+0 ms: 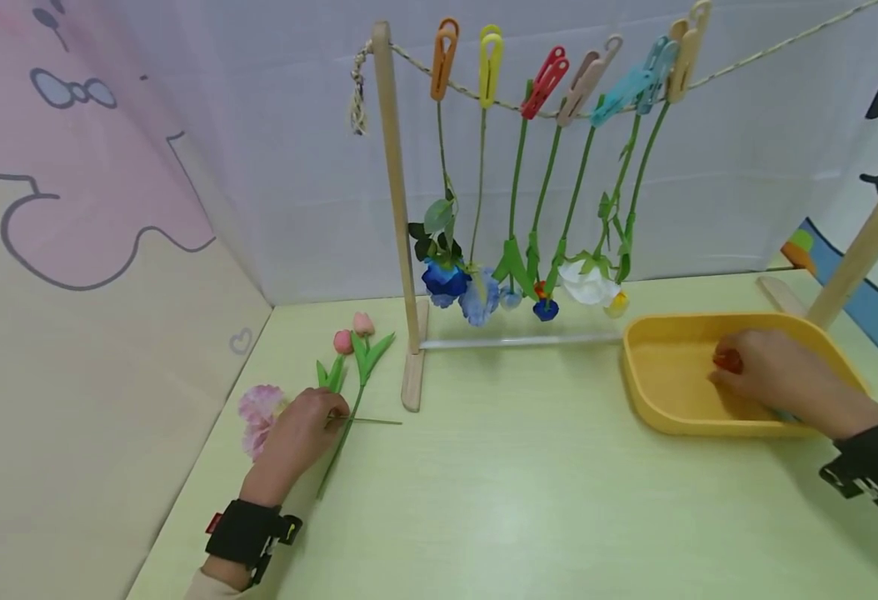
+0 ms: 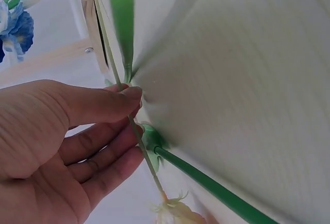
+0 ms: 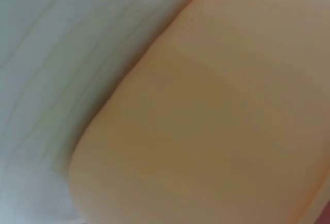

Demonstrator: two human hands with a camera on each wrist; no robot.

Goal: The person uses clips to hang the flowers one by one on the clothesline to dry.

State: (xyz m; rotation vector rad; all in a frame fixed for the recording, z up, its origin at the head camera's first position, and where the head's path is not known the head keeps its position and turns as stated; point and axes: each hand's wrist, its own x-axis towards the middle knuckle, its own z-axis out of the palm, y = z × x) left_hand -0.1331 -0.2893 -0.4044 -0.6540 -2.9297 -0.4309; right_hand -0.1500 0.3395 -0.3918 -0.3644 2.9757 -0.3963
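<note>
Left hand (image 1: 300, 433) pinches the thin flower stem (image 2: 135, 131) lying on the surface, its long axis running 3 to 9 o'clock; right hand (image 1: 772, 375), inside the yellow tray (image 1: 656, 400), closes on a red clip (image 1: 727, 361).

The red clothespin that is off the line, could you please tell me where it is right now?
In the head view, the red clothespin sits inside the yellow tray on the right, at the right hand's fingertips.

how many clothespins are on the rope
7, all clipped along the rope, left to right: orange, yellow, red, beige, two teal ones overlapping, tan. More may sit past the frame's right edge.
</note>
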